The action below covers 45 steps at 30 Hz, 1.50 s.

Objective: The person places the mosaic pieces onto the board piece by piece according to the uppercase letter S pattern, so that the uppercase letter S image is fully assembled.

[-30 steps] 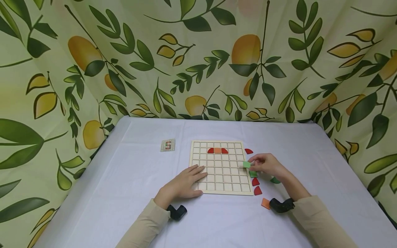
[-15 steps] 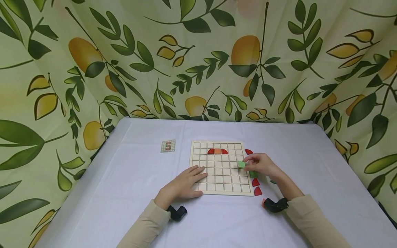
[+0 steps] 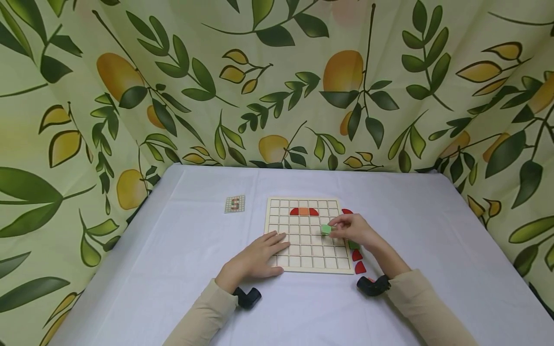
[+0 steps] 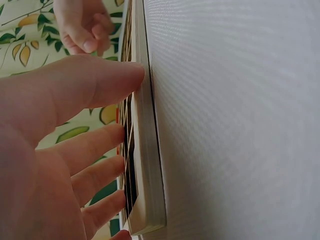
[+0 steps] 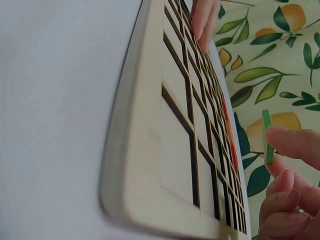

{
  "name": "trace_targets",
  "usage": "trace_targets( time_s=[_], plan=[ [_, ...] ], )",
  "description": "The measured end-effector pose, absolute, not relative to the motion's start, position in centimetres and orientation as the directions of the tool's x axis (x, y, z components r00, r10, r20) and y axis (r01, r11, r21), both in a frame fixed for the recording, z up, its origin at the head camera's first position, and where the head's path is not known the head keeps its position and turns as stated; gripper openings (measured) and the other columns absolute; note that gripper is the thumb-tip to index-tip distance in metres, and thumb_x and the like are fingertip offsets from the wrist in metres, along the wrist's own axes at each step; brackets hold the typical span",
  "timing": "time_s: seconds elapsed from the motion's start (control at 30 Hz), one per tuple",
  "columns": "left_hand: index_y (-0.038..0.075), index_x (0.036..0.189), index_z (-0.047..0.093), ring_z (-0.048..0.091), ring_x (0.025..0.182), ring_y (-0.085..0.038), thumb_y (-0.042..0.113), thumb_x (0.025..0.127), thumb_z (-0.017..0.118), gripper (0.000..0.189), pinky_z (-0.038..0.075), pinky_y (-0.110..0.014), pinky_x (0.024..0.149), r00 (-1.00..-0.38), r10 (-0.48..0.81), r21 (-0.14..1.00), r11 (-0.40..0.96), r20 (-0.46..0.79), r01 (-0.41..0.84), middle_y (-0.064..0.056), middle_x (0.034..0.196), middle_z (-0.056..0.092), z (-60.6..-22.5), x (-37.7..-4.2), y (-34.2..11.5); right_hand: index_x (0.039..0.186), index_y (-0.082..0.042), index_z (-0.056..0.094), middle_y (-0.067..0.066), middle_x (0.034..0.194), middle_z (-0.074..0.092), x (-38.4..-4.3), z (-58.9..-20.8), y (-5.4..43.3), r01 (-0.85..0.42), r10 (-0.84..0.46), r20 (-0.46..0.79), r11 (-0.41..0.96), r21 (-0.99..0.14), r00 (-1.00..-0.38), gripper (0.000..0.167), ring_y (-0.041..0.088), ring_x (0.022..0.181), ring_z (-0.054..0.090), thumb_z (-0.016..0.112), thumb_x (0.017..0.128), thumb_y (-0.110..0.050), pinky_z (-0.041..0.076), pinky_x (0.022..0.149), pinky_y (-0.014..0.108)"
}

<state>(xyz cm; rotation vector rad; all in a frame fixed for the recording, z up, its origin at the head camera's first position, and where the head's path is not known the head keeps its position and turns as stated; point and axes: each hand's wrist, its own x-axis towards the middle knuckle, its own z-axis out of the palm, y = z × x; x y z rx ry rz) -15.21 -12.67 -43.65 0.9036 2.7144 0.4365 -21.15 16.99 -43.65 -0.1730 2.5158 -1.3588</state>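
A pale wooden grid board (image 3: 317, 270) lies on the table, with two red quarter-round tiles (image 3: 294, 211) and an orange square tile (image 3: 304, 211) between them in its second row. My right hand (image 3: 352, 229) pinches a light green square tile (image 3: 326, 229) between thumb and finger; the right wrist view shows this green tile (image 5: 267, 136) edge-on, raised off the board. My left hand (image 3: 255, 254) rests on the board's left front corner with fingers spread. In the left wrist view the thumb (image 4: 117, 77) lies along the board's edge.
Right of the board lie red quarter-round tiles (image 3: 360, 267) and a green tile (image 3: 353, 244), partly behind the right hand. A small pattern card (image 3: 234, 204) lies left of the board. A leaf-and-fruit curtain (image 3: 277, 96) hangs behind the white-covered table (image 3: 195, 230).
My right hand has carried the light green tile leftward, from the board's right edge to over its inner squares. My left hand has stayed in place on the board.
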Motion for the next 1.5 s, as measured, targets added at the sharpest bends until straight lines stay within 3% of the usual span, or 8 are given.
trace_targets(
  time_s=[1.5],
  plan=[
    [0.016, 0.144, 0.045, 0.028, 0.148, -0.032, 0.035, 0.087, 0.062, 0.063, 0.029, -0.049, 0.121, -0.771, 0.625, 0.363, 0.751, -0.124, 0.551, -0.008, 0.157, 0.036, -43.5, -15.1, -12.8, 0.107, 0.005, 0.068, -0.006, 0.061, 0.051, -22.5, -44.5, 11.0, 0.021, -0.225, -0.135, 0.449, -0.893, -0.965, 0.031, 0.007, 0.057, 0.042, 0.074, 0.08, -0.009, 0.034, 0.05, 0.018]
  ],
)
